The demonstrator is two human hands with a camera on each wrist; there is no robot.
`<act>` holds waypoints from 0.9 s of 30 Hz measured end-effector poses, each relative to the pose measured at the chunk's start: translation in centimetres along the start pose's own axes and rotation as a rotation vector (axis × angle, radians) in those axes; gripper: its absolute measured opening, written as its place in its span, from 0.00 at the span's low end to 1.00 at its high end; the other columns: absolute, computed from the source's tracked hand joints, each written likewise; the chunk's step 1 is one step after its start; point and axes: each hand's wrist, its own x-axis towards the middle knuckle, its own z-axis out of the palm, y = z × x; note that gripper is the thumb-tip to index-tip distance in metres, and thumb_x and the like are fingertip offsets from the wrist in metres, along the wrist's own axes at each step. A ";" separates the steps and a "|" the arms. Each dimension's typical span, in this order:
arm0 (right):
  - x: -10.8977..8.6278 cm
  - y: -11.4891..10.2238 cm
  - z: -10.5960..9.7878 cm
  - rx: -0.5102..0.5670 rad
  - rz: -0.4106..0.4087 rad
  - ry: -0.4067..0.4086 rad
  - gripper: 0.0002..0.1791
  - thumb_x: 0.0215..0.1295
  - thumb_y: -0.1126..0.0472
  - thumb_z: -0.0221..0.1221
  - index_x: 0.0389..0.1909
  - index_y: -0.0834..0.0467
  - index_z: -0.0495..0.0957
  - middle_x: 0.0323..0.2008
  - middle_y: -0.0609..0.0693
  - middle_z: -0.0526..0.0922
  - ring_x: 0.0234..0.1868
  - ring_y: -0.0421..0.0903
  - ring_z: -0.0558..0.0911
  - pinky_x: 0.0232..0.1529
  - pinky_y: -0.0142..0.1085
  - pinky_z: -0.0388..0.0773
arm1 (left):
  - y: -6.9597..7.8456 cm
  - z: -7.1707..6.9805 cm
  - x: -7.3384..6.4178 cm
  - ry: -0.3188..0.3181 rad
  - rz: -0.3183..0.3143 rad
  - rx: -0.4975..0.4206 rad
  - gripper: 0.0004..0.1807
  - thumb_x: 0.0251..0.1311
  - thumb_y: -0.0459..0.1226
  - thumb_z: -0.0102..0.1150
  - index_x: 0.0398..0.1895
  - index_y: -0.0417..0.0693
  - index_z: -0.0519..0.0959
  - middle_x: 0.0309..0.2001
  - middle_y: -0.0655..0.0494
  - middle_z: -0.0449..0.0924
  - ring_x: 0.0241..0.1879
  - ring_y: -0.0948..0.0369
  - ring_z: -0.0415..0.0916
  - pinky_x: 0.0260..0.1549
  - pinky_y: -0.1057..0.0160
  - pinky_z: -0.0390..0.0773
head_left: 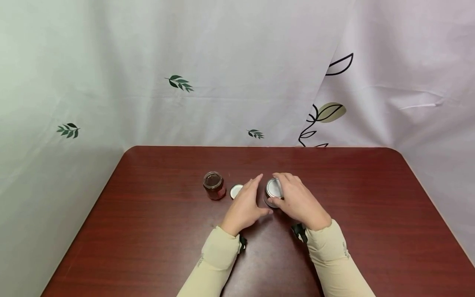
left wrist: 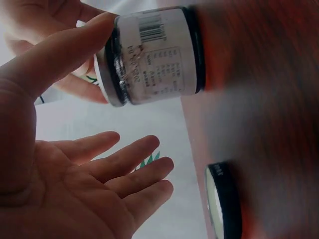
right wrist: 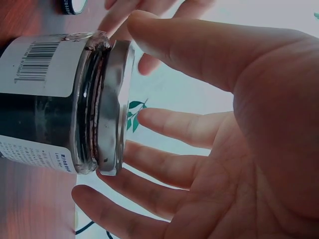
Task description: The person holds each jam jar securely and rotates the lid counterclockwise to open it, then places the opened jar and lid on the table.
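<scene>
A glass jar point(left wrist: 159, 59) with dark contents, white printed labels and a silver metal lid point(right wrist: 113, 109) stands upright between the two hands. My right hand point(head_left: 302, 204) is around the lid, thumb on the near side and fingers reaching past the far side; firm contact cannot be made out. To the jar's left, my left hand point(head_left: 243, 208) holds nothing, its fingers extended and thumb spread toward the jar. Partly behind the left hand, a loose lid point(head_left: 236, 191) lies with its white inside up; its dark rim point(left wrist: 230, 199) shows in the left wrist view.
A second glass jar point(head_left: 214, 186) with dark contents and no lid stands left of the loose lid. Everything rests on a reddish-brown wooden table point(head_left: 148, 239). A pale curtain point(head_left: 230, 49) with leaf prints hangs behind the table's far edge.
</scene>
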 end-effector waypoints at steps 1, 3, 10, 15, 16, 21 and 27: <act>0.0 0.0 0.0 0.001 0.001 -0.003 0.36 0.56 0.60 0.72 0.62 0.71 0.70 0.58 0.67 0.76 0.58 0.66 0.74 0.59 0.55 0.72 | 0.0 0.1 0.1 -0.003 -0.007 0.004 0.54 0.47 0.39 0.80 0.77 0.43 0.59 0.73 0.42 0.63 0.74 0.46 0.57 0.69 0.49 0.62; 0.0 0.0 0.0 0.003 0.001 -0.005 0.36 0.57 0.60 0.72 0.62 0.70 0.70 0.58 0.67 0.76 0.58 0.66 0.74 0.59 0.55 0.72 | 0.0 0.4 0.3 -0.006 -0.019 0.014 0.55 0.46 0.38 0.80 0.77 0.42 0.59 0.73 0.42 0.64 0.74 0.46 0.57 0.69 0.49 0.62; 0.1 0.0 0.0 0.013 0.003 -0.018 0.35 0.56 0.60 0.72 0.62 0.71 0.71 0.58 0.67 0.76 0.59 0.65 0.75 0.60 0.55 0.71 | -0.2 1.1 0.6 -0.014 -0.044 0.045 0.54 0.46 0.38 0.80 0.76 0.39 0.60 0.71 0.39 0.66 0.73 0.44 0.59 0.68 0.48 0.63; 0.1 0.1 0.1 0.020 0.013 -0.026 0.35 0.56 0.61 0.72 0.62 0.70 0.71 0.58 0.67 0.76 0.59 0.65 0.75 0.59 0.55 0.72 | -0.5 1.4 0.8 -0.034 -0.057 0.043 0.53 0.47 0.39 0.79 0.76 0.38 0.61 0.71 0.39 0.65 0.74 0.45 0.57 0.69 0.48 0.61; 0.1 0.1 0.1 0.021 0.014 -0.026 0.35 0.56 0.61 0.72 0.62 0.70 0.71 0.58 0.67 0.76 0.58 0.65 0.75 0.59 0.55 0.72 | -0.5 1.5 0.8 -0.034 -0.056 0.045 0.52 0.47 0.39 0.79 0.75 0.38 0.61 0.71 0.39 0.65 0.74 0.45 0.57 0.69 0.48 0.61; 0.2 0.3 0.3 0.025 0.016 -0.027 0.35 0.55 0.61 0.73 0.62 0.70 0.72 0.57 0.67 0.76 0.58 0.65 0.75 0.58 0.55 0.72 | -0.7 1.9 1.2 -0.002 -0.007 0.065 0.48 0.46 0.39 0.80 0.71 0.35 0.67 0.68 0.40 0.70 0.73 0.44 0.59 0.71 0.47 0.57; 0.3 0.5 0.5 0.030 0.016 -0.030 0.36 0.55 0.60 0.73 0.62 0.70 0.71 0.57 0.67 0.76 0.58 0.65 0.76 0.58 0.55 0.72 | -0.5 2.1 1.6 0.032 0.028 0.103 0.40 0.47 0.38 0.79 0.65 0.38 0.73 0.63 0.45 0.77 0.72 0.45 0.60 0.72 0.41 0.51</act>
